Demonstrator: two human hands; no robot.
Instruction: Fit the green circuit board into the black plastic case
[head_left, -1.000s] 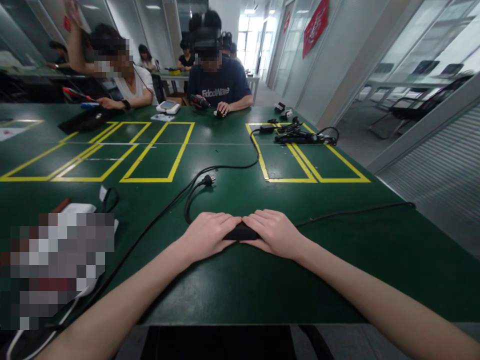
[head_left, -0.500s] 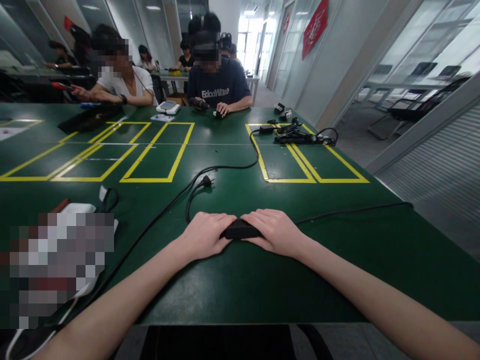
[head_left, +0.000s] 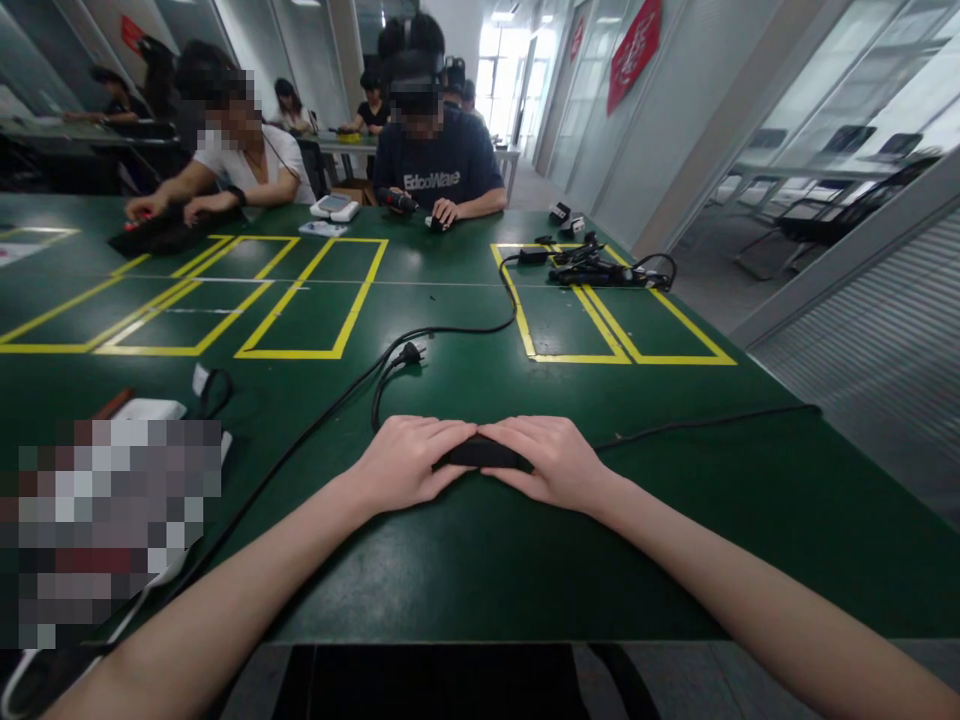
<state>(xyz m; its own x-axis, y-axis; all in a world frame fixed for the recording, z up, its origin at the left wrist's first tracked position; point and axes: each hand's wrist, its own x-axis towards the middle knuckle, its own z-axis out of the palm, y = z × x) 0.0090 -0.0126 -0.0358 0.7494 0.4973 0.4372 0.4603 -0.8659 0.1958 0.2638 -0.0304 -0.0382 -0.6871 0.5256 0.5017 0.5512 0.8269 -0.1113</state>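
Note:
A black power adapter (head_left: 484,454) lies low over the green table between my hands. My left hand (head_left: 416,460) is closed round its left end, and my right hand (head_left: 551,458) grips the right end. The fingertips of both hands meet along its top edge, with the thumbs on the near side, so both ends are hidden. From behind my left hand a short cord curves up to a black plug (head_left: 409,354). A thin black cable (head_left: 697,425) leads from my right hand toward the table's right side.
A long black cable (head_left: 300,440) runs to a small black adapter (head_left: 533,256) beside a heap of black cords (head_left: 600,268). Yellow tape (head_left: 289,354) marks rectangles on the table (head_left: 480,580). A blurred-out stack (head_left: 120,490) lies left. Two people sit opposite, one holding a dark tool (head_left: 397,201).
My fingertips have come together over the adapter, which now shows a narrower face. The co-worker in white has lowered a raised hand with a red item to the table.

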